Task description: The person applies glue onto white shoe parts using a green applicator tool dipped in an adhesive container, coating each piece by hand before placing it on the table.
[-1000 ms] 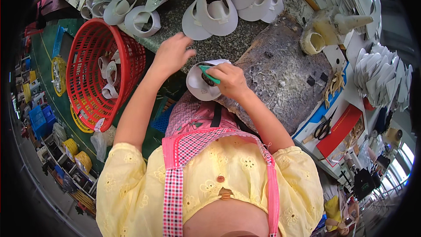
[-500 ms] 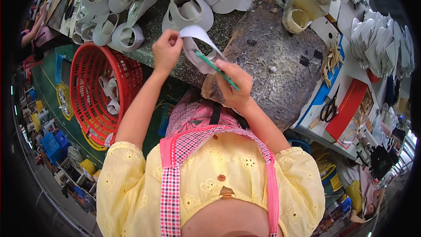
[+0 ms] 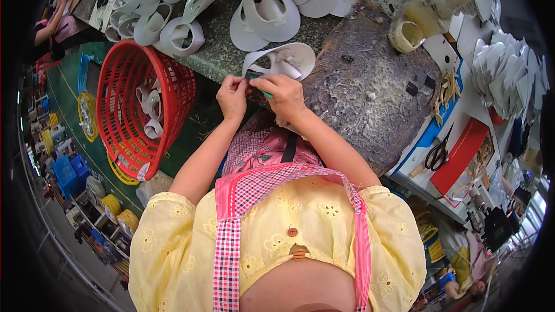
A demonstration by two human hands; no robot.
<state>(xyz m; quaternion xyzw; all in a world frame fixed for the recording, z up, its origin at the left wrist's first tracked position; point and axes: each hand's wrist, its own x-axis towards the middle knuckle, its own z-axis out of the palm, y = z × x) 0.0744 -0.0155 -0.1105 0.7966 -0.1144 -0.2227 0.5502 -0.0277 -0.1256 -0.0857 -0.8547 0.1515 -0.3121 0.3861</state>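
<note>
A white visor-shaped piece (image 3: pixel 302 58), with a wide curved rim around an oval opening, is held at the table's near edge. My left hand (image 3: pixel 233 99) is closed, pinching the near left end of the piece's band. Close against it, my right hand (image 3: pixel 282 93) is closed round a slim green tool (image 3: pixel 267 94). Most of the tool is hidden by my fingers, and its working end cannot be made out. Similar white pieces (image 3: pixel 272 11) lie piled just beyond my hands.
A red plastic basket (image 3: pixel 179 89) with several white pieces inside stands at left. At right lies a worn, glue-crusted board (image 3: pixel 370 104) with a glue pot (image 3: pixel 407 36) beyond it. Black scissors (image 3: pixel 436 155), a red strip (image 3: pixel 461 156) and stacked white pieces (image 3: pixel 503 69) are farther right.
Both hands have come nearer my body and closer together. The piece has turned, its wide part now to the right. The green tool has moved from inside the opening to the band's near left end.
</note>
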